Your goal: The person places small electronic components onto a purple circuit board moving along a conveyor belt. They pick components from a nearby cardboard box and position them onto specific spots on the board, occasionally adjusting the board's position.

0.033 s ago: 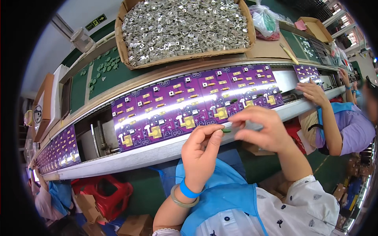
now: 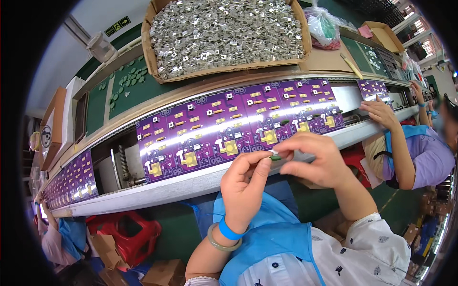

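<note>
Conveyor line (image 2: pixel 200 183): long metal track crossing the frame from lower left to upper right, its pale front rail bending with the lens.

Cardboard tray (image 2: pixel 151 57): top centre, behind the line, filled with small silvery metal parts (image 2: pixel 224 28).

Purple circuit panel (image 2: pixel 238 128): centre of frame, lying flat on the track, bearing yellow, white and green components. A second purple panel (image 2: pixel 71 181) sits further down the line at the left edge; a third (image 2: pixel 374 88) at upper right.

Green work surface (image 2: pixel 124 90): upper left, behind the line, with small green pieces scattered on it.

Red plastic stool (image 2: pixel 126 233): lower left, under the line, beside brown cartons (image 2: pixel 107 252).

Neighbouring person's hand (image 2: pixel 381 112): right of frame, resting at the edge of the line; blue apron and lilac sleeve below it.

Left hand (image 2: pixel 243 186): centre, just below the panel's near edge, fingers bent, thumb and forefinger pinched together on a small green component (image 2: pixel 275 157). Blue band and pale green bangle on the wrist.

Right hand (image 2: pixel 312 159): right of centre, fingers curled, its fingertips meeting the left hand's at the same component; whether it also grips a strip of parts cannot be told.

Small green component: held between both hands' fingertips, in front of the rail, just clear of the panel.
</note>
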A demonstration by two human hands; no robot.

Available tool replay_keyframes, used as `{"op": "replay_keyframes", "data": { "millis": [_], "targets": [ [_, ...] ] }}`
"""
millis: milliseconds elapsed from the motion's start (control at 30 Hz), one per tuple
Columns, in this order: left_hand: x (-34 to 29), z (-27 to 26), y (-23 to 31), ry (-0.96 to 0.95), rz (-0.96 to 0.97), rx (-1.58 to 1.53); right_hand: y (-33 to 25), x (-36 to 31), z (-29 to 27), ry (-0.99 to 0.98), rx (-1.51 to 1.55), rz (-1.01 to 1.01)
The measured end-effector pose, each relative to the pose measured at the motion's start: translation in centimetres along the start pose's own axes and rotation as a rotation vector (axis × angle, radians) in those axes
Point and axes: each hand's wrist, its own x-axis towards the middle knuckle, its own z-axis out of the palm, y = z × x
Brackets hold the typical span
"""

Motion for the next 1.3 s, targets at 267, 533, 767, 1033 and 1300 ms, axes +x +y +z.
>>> {"op": "replay_keyframes", "data": {
  "millis": [267,533,767,1033,1300],
  "targets": [
    [0.1,-2.3,0.2,0.02,0.442,0.67,1.3,2.7,0.5,0.094,-0.123,-0.089],
    [1.1,-3.2,-1.1,0.019,0.693,1.206,3.4,6.5,2.0,0.01,-0.541,-0.308],
    [1.1,-3.6,-1.1,0.007,0.666,1.205,3.3,7.3,2.9,-0.055,-0.6,-0.34],
    [1.2,-3.7,-1.2,0.008,0.651,1.189,3.1,7.4,3.0,-0.103,-0.634,-0.313],
    [1.0,-3.7,-1.5,-0.017,0.657,1.23,3.5,7.1,3.7,-0.063,-0.606,-0.228]
  ]
}}
